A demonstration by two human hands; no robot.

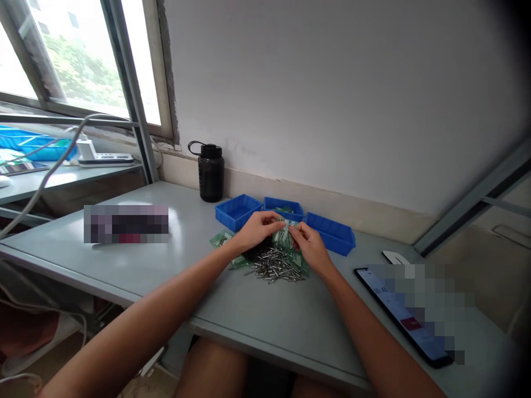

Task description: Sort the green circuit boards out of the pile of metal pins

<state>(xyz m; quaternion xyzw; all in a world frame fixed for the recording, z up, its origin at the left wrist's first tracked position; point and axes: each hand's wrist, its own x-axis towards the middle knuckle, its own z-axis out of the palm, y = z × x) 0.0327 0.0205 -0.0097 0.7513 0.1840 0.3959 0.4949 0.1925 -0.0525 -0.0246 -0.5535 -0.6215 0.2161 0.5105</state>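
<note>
Between my two hands, above the table, is a small clear green-tinted plastic bag (282,236). The fingers of my left hand (262,228) pinch its upper left edge, and my right hand (306,237) pinches the upper right. Thin metal pieces seem to show inside it. Just below lies a loose pile of slim metal pins or rivets (276,266), with more green-tinted bags (239,262) around it. Another such bag (221,238) lies left of my left wrist.
Behind my hands stand a left blue bin (238,213), a middle blue bin (286,202) holding something greenish, and a right blue bin (332,235). A dark bottle (211,174) stands by the wall. A phone (402,315) lies right, a blurred-out object (126,224) left.
</note>
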